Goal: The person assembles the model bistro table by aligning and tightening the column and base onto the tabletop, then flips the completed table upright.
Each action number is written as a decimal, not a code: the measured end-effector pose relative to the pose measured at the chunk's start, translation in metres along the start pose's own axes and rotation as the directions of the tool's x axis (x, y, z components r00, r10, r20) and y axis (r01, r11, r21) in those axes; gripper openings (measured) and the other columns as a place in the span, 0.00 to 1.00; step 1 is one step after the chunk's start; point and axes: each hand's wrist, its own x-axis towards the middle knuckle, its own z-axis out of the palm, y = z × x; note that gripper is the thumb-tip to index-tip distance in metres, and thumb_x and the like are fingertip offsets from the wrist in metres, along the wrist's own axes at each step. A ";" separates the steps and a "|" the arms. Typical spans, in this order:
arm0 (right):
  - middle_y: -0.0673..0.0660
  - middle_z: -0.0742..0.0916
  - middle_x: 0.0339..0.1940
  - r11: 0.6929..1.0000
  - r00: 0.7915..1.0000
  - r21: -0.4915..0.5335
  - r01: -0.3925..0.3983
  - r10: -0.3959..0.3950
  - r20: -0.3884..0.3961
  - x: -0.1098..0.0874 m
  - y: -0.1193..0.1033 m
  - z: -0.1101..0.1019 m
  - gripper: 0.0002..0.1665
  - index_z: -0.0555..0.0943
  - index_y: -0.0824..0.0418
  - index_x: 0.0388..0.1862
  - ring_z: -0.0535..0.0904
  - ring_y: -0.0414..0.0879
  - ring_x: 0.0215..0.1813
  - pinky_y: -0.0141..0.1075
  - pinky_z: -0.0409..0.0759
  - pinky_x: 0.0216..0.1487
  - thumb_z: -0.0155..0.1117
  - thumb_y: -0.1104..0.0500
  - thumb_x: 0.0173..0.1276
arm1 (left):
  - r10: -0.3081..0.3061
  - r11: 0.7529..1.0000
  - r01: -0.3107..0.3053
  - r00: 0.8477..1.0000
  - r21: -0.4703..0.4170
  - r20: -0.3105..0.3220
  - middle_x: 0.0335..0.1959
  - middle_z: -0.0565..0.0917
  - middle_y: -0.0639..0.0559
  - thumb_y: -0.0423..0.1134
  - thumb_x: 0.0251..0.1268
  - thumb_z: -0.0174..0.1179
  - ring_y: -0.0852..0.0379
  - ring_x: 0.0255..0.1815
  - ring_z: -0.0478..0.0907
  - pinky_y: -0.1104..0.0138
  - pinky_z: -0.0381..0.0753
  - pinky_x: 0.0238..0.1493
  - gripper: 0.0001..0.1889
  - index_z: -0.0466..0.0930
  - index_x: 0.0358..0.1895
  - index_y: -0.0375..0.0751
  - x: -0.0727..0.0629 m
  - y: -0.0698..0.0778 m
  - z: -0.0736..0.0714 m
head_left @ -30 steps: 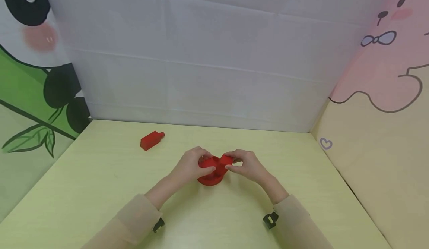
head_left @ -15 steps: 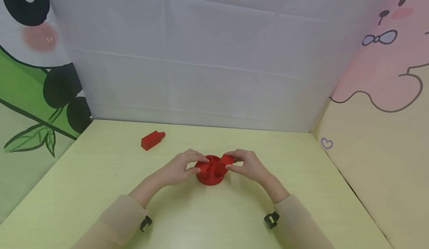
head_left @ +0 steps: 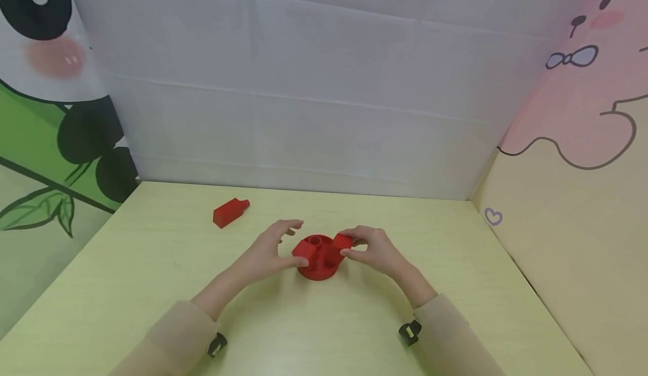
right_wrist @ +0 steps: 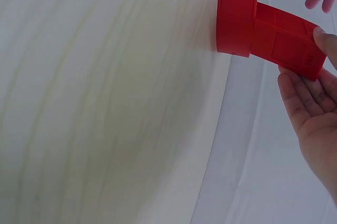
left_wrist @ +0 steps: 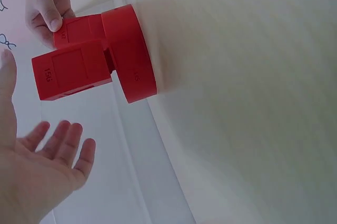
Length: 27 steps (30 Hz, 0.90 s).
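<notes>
A round red base [head_left: 318,275] stands on the table with a hollow post in its middle. One red block [head_left: 304,250] sits upright at its left side, embossed with a number in the left wrist view. My left hand [head_left: 263,256] is spread beside this block, fingers apart from it and thumb near its front edge. At the base's right side, a second red block [right_wrist: 289,45] leans outward with its lower end in the base. My right hand [head_left: 374,249] pinches that block's upper end between thumb and fingers.
Farther back on the left, another red block [head_left: 229,213] with a round peg lies on the pale yellow table [head_left: 324,331]. A white sheet [head_left: 324,111] closes off the back. Cartoon-printed panels flank both sides.
My left hand has let go of the left block and drawn back to the left, its fingers spreading. My right hand keeps its pinch on the right block, nearly still.
</notes>
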 end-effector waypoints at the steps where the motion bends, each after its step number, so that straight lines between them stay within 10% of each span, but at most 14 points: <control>1: 0.49 0.86 0.42 1.000 1.000 0.003 0.000 0.000 0.000 0.000 0.000 0.000 0.22 0.80 0.60 0.53 0.82 0.41 0.43 0.39 0.81 0.49 0.70 0.57 0.59 | -0.038 0.999 0.038 0.999 -0.003 -0.034 0.58 0.73 0.53 0.59 0.46 0.70 0.48 0.57 0.72 0.52 0.76 0.53 0.43 0.64 0.66 0.47 0.000 0.002 0.002; 6: 0.49 0.86 0.42 1.000 1.000 0.013 0.000 0.000 -0.001 0.001 0.001 0.000 0.22 0.81 0.59 0.53 0.82 0.41 0.43 0.41 0.81 0.49 0.70 0.57 0.59 | -0.213 0.977 0.211 0.969 -0.031 -0.124 0.45 0.76 0.53 0.59 0.42 0.73 0.55 0.45 0.74 0.64 0.77 0.38 0.39 0.69 0.56 0.46 0.001 0.009 0.012; 10: 0.49 0.86 0.43 1.000 1.000 0.006 -0.002 0.002 0.000 0.001 0.001 0.001 0.22 0.81 0.59 0.53 0.82 0.41 0.43 0.40 0.81 0.49 0.70 0.56 0.59 | -0.241 0.970 0.237 0.962 -0.047 -0.127 0.39 0.76 0.55 0.54 0.40 0.75 0.54 0.41 0.73 0.67 0.75 0.34 0.31 0.71 0.47 0.47 0.002 0.012 0.017; 27: 0.50 0.86 0.43 1.000 1.000 0.021 -0.009 0.009 -0.004 0.000 0.001 0.000 0.22 0.81 0.60 0.53 0.82 0.42 0.43 0.44 0.81 0.50 0.70 0.57 0.59 | 0.083 0.996 -0.083 0.996 0.031 -0.008 0.45 0.78 0.58 0.41 0.56 0.67 0.57 0.45 0.75 0.53 0.77 0.47 0.18 0.79 0.52 0.48 0.006 -0.005 0.000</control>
